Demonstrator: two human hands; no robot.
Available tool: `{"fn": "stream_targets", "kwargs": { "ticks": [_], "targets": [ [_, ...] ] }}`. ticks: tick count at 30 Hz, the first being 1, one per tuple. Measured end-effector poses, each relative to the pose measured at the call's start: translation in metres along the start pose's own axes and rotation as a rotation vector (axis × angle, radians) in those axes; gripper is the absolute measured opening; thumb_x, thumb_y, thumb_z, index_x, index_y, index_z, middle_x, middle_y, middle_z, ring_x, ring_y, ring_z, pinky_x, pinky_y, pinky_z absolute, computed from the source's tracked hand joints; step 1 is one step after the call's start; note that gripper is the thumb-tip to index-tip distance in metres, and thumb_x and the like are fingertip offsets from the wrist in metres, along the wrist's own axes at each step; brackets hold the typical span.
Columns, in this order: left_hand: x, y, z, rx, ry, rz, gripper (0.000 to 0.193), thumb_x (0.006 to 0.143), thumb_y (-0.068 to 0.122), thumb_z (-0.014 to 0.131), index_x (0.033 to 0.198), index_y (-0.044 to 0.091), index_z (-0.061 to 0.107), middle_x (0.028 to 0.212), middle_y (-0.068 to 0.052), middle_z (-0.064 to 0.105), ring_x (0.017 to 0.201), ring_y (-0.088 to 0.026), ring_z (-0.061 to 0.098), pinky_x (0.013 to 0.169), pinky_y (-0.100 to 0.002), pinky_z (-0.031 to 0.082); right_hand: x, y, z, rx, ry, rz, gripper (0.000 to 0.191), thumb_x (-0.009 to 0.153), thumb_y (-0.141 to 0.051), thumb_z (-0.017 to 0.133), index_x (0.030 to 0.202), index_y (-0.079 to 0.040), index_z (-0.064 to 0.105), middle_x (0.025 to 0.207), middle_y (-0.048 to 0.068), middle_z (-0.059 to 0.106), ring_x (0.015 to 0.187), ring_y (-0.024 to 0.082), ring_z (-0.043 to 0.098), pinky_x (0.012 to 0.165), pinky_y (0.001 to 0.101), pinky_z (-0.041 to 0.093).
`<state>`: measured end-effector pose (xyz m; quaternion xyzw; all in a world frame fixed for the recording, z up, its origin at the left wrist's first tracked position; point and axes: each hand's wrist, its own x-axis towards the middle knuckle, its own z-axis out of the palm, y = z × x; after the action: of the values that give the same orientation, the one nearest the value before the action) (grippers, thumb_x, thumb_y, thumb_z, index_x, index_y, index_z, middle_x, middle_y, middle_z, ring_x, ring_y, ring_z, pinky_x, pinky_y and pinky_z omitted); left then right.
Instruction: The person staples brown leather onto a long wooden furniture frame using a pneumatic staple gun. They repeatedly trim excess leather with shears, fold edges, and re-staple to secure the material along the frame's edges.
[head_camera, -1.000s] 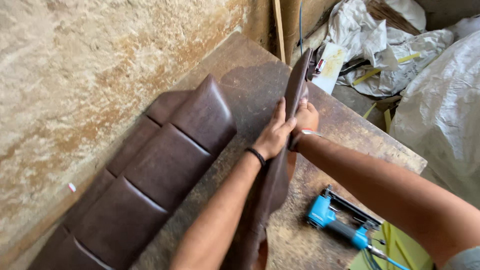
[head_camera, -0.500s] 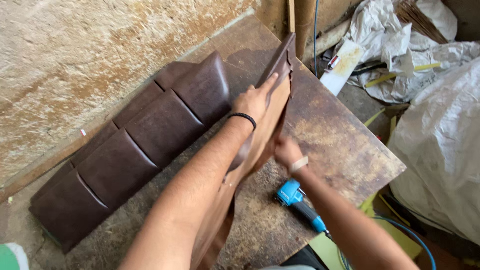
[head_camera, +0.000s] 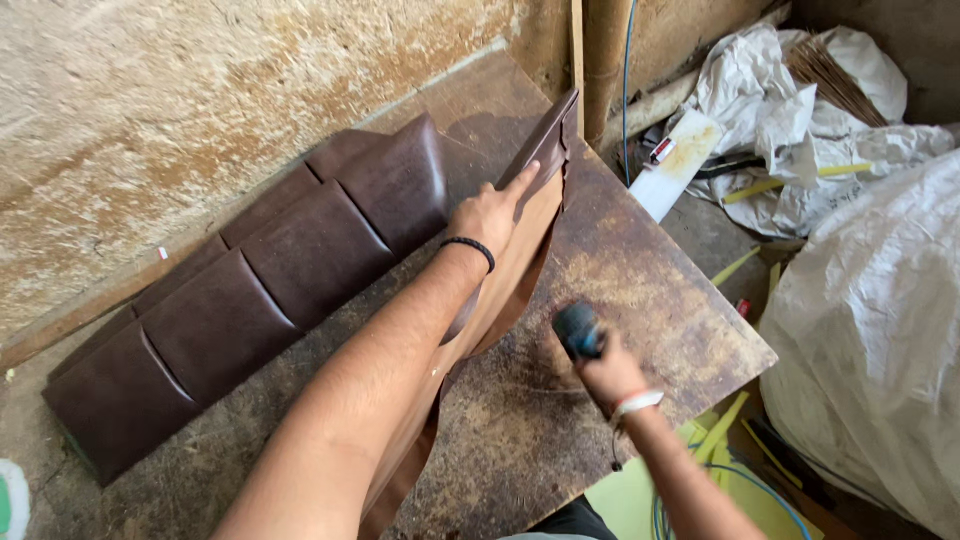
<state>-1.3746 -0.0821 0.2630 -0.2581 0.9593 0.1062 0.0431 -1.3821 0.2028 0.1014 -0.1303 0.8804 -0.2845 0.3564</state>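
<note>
Left hand (head_camera: 487, 215) lies flat w/ fingers spread on the brown upholstered panel (head_camera: 520, 250), holding it upright on edge at mid worktable (head_camera: 640, 290). Right hand (head_camera: 605, 368), just beside panel's open side, is clenched round a blue staple gun (head_camera: 579, 330). Step looks like fastening the cover; next needs gun nose pressed to panel's edge.

My left hand (head_camera: 487, 213) presses the upright brown panel (head_camera: 520, 230) mid-bench (head_camera: 650, 290); my right hand (head_camera: 605, 370) grips the blue tool (head_camera: 578, 330) near the bench's right corner.
</note>
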Motion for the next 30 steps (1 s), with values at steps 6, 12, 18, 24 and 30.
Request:
{"fn": "stream_targets", "kwargs": {
  "ticks": [6, 12, 18, 24, 30],
  "targets": [
    [-0.004, 0.005, -0.009, 0.033, -0.014, -0.015, 0.083, 0.1, 0.0, 0.042, 0.159, 0.052, 0.015, 0.118, -0.029, 0.059, 0.094, -0.042, 0.073, 0.083, -0.051, 0.061, 0.068, -0.108, -0.107, 0.661, 0.119, -0.456, 0.031, 0.067, -0.011, 0.074, 0.098, -0.012, 0.072, 0.075, 0.003, 0.071, 0.056, 0.013, 0.064, 0.048, 0.0314, 0.053],
    [-0.004, 0.015, -0.017, 0.054, -0.049, -0.036, 0.08, 0.102, 0.002, 0.042, 0.159, 0.05, 0.013, 0.121, -0.03, 0.057, 0.091, -0.039, 0.074, 0.078, -0.047, 0.063, 0.106, -0.161, -0.134, 0.532, 0.117, -0.338, 0.023, 0.086, -0.016, 0.08, 0.077, 0.003, 0.07, 0.062, 0.009, 0.063, 0.048, 0.017, 0.055, 0.048, 0.0363, 0.042],
    [0.001, 0.004, -0.018, 0.063, -0.057, -0.021, 0.084, 0.1, 0.0, 0.044, 0.16, 0.05, 0.013, 0.12, -0.028, 0.059, 0.093, -0.039, 0.073, 0.081, -0.047, 0.062, 0.093, -0.152, -0.112, 0.413, 0.045, -0.366, 0.017, 0.082, -0.018, 0.08, 0.081, -0.002, 0.074, 0.06, 0.005, 0.064, 0.048, 0.015, 0.057, 0.049, 0.0321, 0.045],
    [-0.004, 0.002, -0.018, 0.023, -0.05, -0.021, 0.086, 0.1, -0.001, 0.046, 0.161, 0.05, 0.013, 0.12, -0.028, 0.058, 0.097, -0.041, 0.072, 0.085, -0.048, 0.06, 0.057, -0.147, -0.087, 0.325, 0.038, -0.433, 0.022, 0.075, -0.023, 0.081, 0.091, -0.008, 0.077, 0.065, 0.001, 0.07, 0.055, 0.012, 0.065, 0.054, 0.0291, 0.051],
    [-0.011, 0.009, -0.025, 0.05, -0.144, 0.016, 0.117, 0.077, 0.008, 0.076, 0.159, 0.045, 0.002, 0.145, -0.031, 0.04, 0.115, -0.044, 0.064, 0.095, -0.047, 0.057, 0.036, -0.135, -0.07, 0.264, 0.087, -0.494, 0.033, 0.076, -0.033, 0.084, 0.096, -0.007, 0.077, 0.078, 0.002, 0.075, 0.069, 0.013, 0.072, 0.067, 0.033, 0.056]
  ]
}}
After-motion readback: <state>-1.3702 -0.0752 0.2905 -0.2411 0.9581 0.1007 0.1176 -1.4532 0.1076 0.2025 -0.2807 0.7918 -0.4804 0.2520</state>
